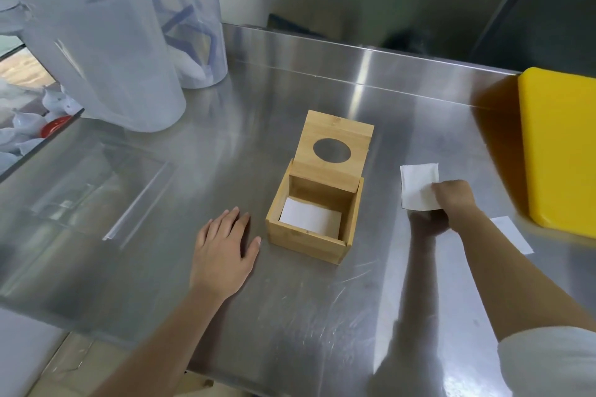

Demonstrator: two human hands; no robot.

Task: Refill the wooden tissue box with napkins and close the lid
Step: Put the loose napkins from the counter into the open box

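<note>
On the table [322, 316], right hand [453, 195] pinches a napkin [417, 185] at three o'clock of the open, unlabelled wooden box [314, 222]; left hand [225, 243] lies spread flat.

1. The yellow board [561, 151] runs off the right edge, so its full shape cannot be seen.
2. The right hand [453, 195] covers the near corner of the held napkin [417, 185]; its fingertips are hidden behind the paper.
3. A white slip [512, 234] on the steel table [290, 300] is partly hidden by the right forearm.
4. The front wall of the wooden tissue box [311, 229] hides the near edge of the napkin inside [309, 219].
5. The contents of the 2 clear plastic containers [106, 51] are blurred; only blue streaks show.
6. Small white objects [29, 126] at the left edge are too blurred to identify.
</note>
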